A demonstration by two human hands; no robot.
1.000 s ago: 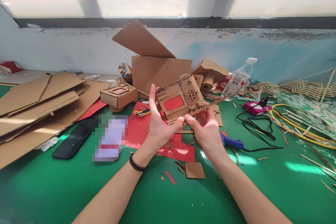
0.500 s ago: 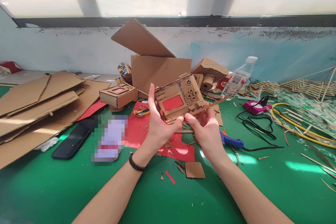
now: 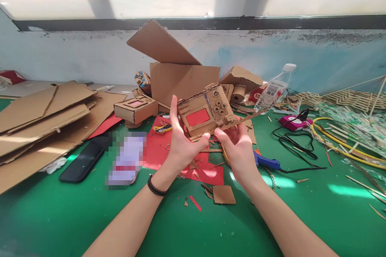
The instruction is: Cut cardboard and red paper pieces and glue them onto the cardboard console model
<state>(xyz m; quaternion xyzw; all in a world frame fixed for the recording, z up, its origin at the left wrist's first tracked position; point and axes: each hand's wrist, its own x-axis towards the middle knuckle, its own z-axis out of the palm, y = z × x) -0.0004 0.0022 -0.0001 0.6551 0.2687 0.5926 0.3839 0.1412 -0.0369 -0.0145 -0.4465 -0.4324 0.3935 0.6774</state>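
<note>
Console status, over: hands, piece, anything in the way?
Left hand and right hand gripping console. Console tilted, buttoned face showing. Possible obstacle: glue gun, partly behind right hand.

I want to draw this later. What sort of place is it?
Probably a craft workspace: there are piled cardboard sheets, a yellow utility knife lying on red paper, and a held cardboard gadget.

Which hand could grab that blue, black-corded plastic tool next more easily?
Probably the right hand: it's beside the blue tool, while the left hand is farther away. Both hold a rectangular, red-windowed, brown cardboard box.
</note>
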